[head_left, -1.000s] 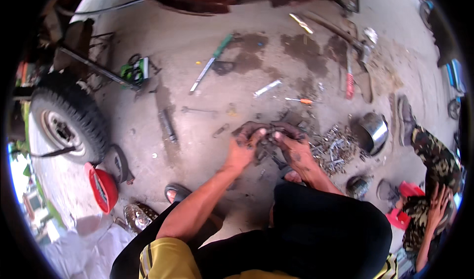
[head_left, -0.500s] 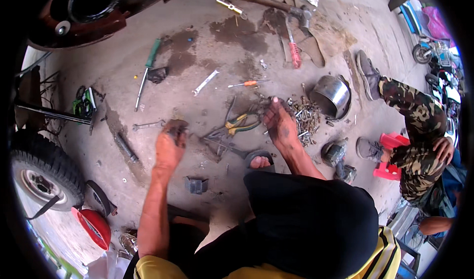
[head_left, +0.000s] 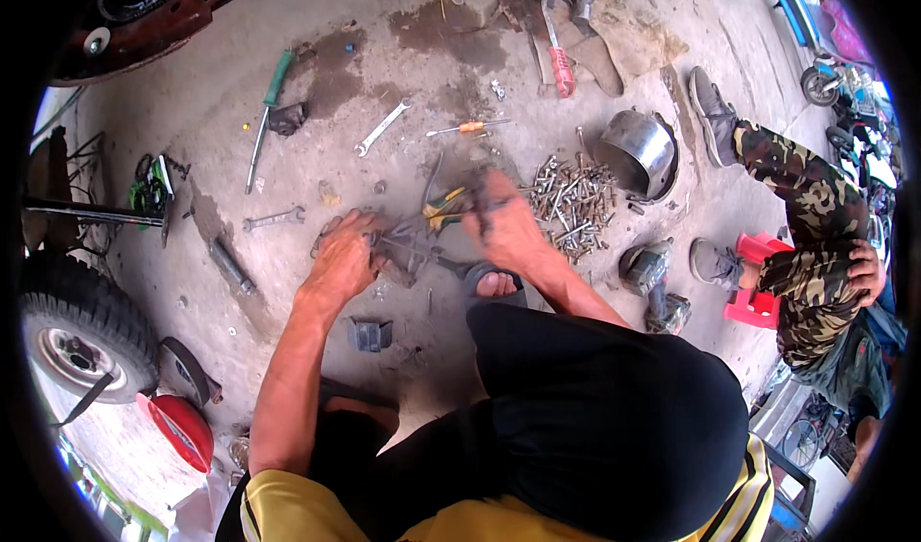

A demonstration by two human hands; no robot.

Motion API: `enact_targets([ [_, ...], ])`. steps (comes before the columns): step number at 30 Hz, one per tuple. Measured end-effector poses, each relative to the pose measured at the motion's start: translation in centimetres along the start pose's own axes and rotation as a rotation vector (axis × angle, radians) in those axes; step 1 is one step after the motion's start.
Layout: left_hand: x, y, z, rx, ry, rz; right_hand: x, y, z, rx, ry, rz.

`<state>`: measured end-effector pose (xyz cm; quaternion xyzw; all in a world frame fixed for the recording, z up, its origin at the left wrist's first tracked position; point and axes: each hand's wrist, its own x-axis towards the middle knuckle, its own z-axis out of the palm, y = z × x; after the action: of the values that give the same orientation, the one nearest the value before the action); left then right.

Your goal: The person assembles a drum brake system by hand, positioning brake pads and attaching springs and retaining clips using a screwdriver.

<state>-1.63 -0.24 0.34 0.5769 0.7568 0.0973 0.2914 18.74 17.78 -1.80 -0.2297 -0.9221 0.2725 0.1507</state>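
Metal pliers with yellow-and-green handles (head_left: 443,202) | lie just left of nearer right hand (head_left: 508,225), handles toward it | left hand (head_left: 347,252) half-curled, right blurred; both holds unclear

2 spanners (head_left: 384,129), 1 hammer (head_left: 581,3), 1 pr ylw-handled pliers (head_left: 446,200)

We can read no words, numbers or signs here. Neither the yellow-handled pliers (head_left: 441,221), the upper wrench (head_left: 384,129) nor the tyre (head_left: 100,314) shows us legible markings.
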Motion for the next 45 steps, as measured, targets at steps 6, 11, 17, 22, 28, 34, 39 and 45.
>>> enact_targets([
  [6, 0.3, -1.0, -1.7, -0.023, -0.316, -0.163, 1.5, -0.9, 0.7, -0.299, -0.429, -0.171],
  [11, -0.2, -1.9, -1.8, -0.122, -0.402, -0.218, 2.0, -0.4, 1.7, -0.430, -0.442, -0.218],
  [17, -2.3, -2.2, -1.5, -0.021, -0.375, -0.209, 2.9, 0.7, -0.1, -0.429, -0.738, -0.103],
  [22, -3.3, -0.8, -1.4, 0.102, -0.350, -0.146, 1.9, 1.3, -0.3, -0.525, -0.571, -0.239],
  [28, -4.5, -2.0, 0.3, 0.156, -0.315, -0.035, 2.6, 2.0, 0.1, -0.461, -0.574, -0.285],
  [34, -6.6, -3.4, 0.7, 0.236, -0.574, -0.221, 2.2, 1.1, 1.6, -0.334, -0.656, -0.402],
  [39, -5.2, -0.4, -2.1, 0.217, -0.626, -0.236, 2.1, -1.8, 1.9, -0.168, -0.769, -0.276],
  [45, -3.6, 1.3, -2.8, 0.192, -0.342, -0.187, 0.2, -1.0, 3.2, -0.022, -0.591, -0.330],
])
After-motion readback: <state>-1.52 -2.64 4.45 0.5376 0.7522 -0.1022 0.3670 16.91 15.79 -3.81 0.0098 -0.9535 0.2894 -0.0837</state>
